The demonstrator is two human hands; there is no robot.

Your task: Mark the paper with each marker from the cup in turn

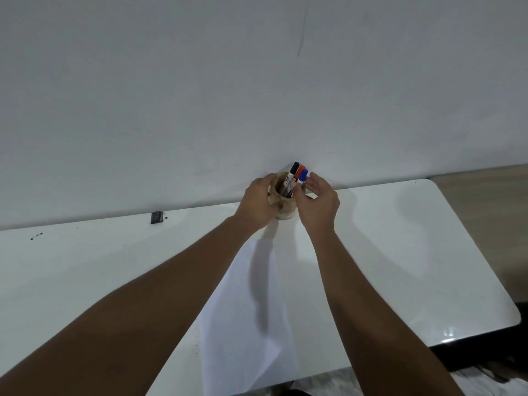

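A brown cup [283, 213] stands at the far edge of the white table [400, 252], against the wall. Three markers stick up from it: one with a black cap [294, 168], one with a red cap [300, 172] and one with a blue cap [304, 174]. My left hand [258, 204] is wrapped around the cup's left side. My right hand [318, 200] is at the cup's right rim, its thumb and fingers closing around the markers' barrels. A white sheet of paper [245, 324] lies between my forearms, reaching the near table edge.
A small dark object [156, 217] lies at the back left of the table by the wall. A few dark specks [36, 236] mark the far left. The table's rounded right edge [511, 310] drops to the floor.
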